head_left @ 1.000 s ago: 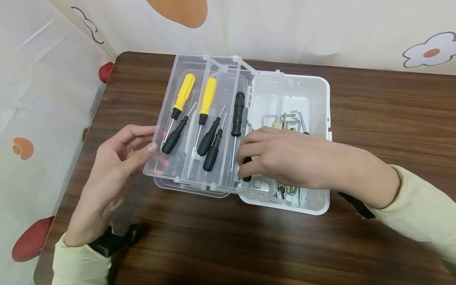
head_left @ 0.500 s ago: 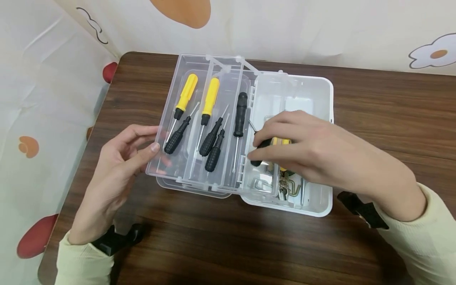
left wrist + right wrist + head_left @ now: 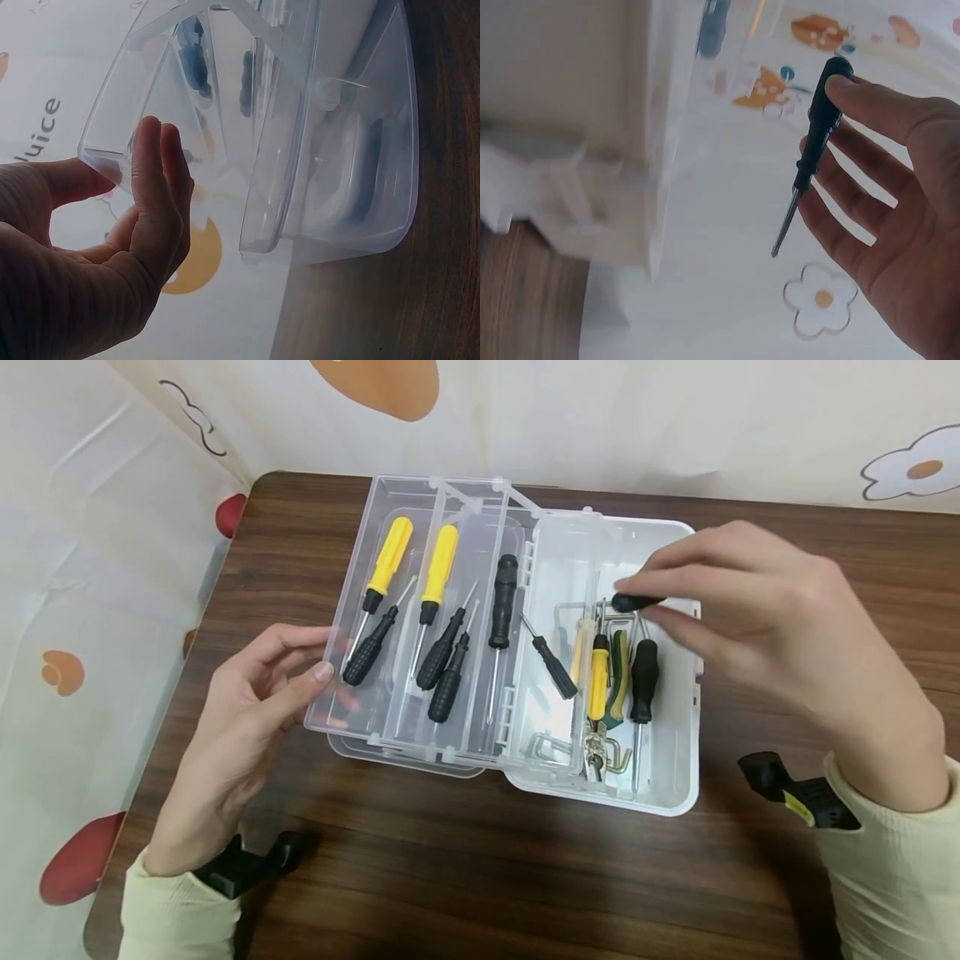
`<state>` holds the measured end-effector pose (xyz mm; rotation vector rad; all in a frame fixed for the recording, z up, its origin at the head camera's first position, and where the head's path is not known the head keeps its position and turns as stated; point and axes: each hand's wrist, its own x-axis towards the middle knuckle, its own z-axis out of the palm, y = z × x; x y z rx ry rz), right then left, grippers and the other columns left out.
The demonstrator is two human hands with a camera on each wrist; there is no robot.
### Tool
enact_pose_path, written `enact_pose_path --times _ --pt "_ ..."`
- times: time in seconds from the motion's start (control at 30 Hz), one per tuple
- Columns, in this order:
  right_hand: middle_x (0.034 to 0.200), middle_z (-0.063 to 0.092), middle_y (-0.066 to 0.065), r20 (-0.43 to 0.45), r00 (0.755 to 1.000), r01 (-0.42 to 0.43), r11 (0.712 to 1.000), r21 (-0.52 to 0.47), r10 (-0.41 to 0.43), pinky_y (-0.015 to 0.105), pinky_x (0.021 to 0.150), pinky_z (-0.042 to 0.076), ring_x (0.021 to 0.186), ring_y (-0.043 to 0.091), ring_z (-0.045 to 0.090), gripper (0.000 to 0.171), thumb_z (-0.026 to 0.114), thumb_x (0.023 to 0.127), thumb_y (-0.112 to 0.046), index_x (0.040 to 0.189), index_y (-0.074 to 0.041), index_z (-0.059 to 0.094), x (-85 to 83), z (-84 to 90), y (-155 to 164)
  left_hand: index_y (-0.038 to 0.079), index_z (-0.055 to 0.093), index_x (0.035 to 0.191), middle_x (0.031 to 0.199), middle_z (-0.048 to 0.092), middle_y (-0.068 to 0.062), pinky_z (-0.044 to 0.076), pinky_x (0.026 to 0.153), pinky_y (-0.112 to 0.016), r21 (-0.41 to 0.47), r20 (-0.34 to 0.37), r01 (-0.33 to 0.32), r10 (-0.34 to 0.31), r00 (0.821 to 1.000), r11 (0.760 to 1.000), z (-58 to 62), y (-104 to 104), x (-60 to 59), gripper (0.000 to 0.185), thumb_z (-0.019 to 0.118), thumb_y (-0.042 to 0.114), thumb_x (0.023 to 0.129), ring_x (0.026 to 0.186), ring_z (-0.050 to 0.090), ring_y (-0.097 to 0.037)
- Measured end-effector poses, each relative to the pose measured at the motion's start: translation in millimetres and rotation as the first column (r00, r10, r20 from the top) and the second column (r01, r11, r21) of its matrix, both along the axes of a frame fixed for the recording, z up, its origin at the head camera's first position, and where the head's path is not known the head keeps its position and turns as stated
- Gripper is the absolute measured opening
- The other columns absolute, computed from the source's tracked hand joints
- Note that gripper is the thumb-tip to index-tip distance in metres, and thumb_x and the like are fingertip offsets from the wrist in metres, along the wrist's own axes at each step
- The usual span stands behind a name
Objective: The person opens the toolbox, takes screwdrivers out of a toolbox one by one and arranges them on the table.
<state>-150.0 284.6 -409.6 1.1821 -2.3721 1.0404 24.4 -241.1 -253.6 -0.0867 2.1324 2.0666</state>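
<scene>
Pinching black screwdriver [image 3: 819, 124] w/ right hand [image 3: 780, 618]

The counter [image 3: 465, 877] lies bare in front of the white box [image 3: 678, 797], between the two sleeves, and gives broad room there; another bare stretch runs to the right of the box. At the back, a patterned cloth [image 3: 600, 418] hangs close behind the box, so little room is left there. The clear tray [image 3: 341, 727] swung out to the left overhangs the counter, and the left hand [image 3: 247, 718] at its outer edge blocks that side. Above the box's open well, the right hand [image 3: 757, 610] with a small black screwdriver [image 3: 636, 602] in its grip covers the far right corner; the near part of the well is open from above, though crowded with tools [image 3: 607, 693].
</scene>
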Motion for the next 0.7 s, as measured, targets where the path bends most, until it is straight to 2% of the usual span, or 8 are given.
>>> enact_pose_path --times 0.1,0.2,0.3,0.4,0.5,0.6,0.7 --pt "0.128 0.074 0.003 0.021 0.996 0.088 0.996 0.018 -0.089 0.021 0.097 0.052 0.12 0.023 0.068 0.043 0.093 0.078 -0.013 0.118 -0.02 0.081 14.6 51.9 -11 0.002 0.061 0.134 0.126 0.074 -0.008 0.063 0.069 -0.029 0.001 -0.002 -0.006 0.006 1.0 1.0 -0.1 0 0.5 0.031 0.059 -0.001 0.103 0.073 0.078 -0.019" --pt "0.122 0.076 0.001 0.014 0.984 0.176 0.983 0.054 -0.177 0.011 0.092 0.045 0.109 0.008 0.067 0.038 0.083 0.086 -0.003 0.12 -0.019 0.08 39.6 112.4 -35 0.001 0.061 0.134 0.126 0.073 -0.009 0.063 0.069 -0.029 0.008 -0.003 -0.012 0.012 1.0 1.0 -0.3 -1 0.7 0.031 0.059 -0.001 0.103 0.073 0.078 -0.019" --pt "0.116 0.076 -0.002 0.026 0.962 0.267 0.959 0.089 -0.271 0.008 0.087 0.039 0.102 -0.009 0.058 0.04 0.078 0.088 0.007 0.121 -0.015 0.079 58.0 151.5 -54 0.0 0.061 0.134 0.127 0.072 -0.009 0.064 0.071 -0.032 0.014 -0.008 -0.018 0.018 1.0 1.0 -0.8 -1 0.8 0.032 0.059 -0.002 0.103 0.073 0.078 -0.019" --pt "0.111 0.073 -0.001 0.065 0.939 0.33 0.937 0.117 -0.339 0.007 0.086 0.036 0.1 -0.016 0.052 0.039 0.076 0.087 0.012 0.119 -0.009 0.079 60.7 158.1 -57 0.001 0.061 0.134 0.128 0.072 -0.009 0.065 0.073 -0.032 0.009 -0.013 -0.018 0.018 1.0 1.0 -1.4 -2 0.9 0.032 0.058 -0.004 0.103 0.073 0.078 -0.019" --pt "0.108 0.068 -0.015 0.13 0.91 0.372 0.914 0.163 -0.394 0.007 0.087 0.036 0.097 -0.016 0.05 0.033 0.075 0.091 0.006 0.118 -0.012 0.079 54.2 148.0 -50 0.002 0.061 0.134 0.128 0.072 -0.008 0.064 0.076 -0.031 0.007 -0.016 -0.018 0.018 1.0 1.0 -2.1 -3 0.8 0.033 0.057 -0.005 0.103 0.073 0.078 -0.02" --pt "0.105 0.06 -0.027 0.192 0.872 0.397 0.879 0.263 -0.451 0.008 0.084 0.035 0.095 -0.016 0.048 0.028 0.073 0.095 -0.002 0.12 -0.016 0.078 45.4 135.7 -39 0.002 0.061 0.135 0.128 0.072 -0.008 0.064 0.076 -0.031 0.007 -0.017 -0.016 0.016 1.0 1.0 -2.3 -3 0.5 0.033 0.057 -0.005 0.103 0.073 0.078 -0.019" --pt "0.107 0.063 -0.022 0.226 0.833 0.402 0.834 0.377 -0.504 0.01 0.081 0.032 0.092 -0.02 0.043 0.026 0.071 0.098 -0.011 0.123 -0.019 0.077 37.8 124.4 -28 0.001 0.06 0.135 0.128 0.072 -0.008 0.064 0.073 -0.033 0.006 -0.015 -0.011 0.011 1.0 1.0 -2.2 -2 -0.2 0.032 0.058 -0.004 0.103 0.074 0.078 -0.018"
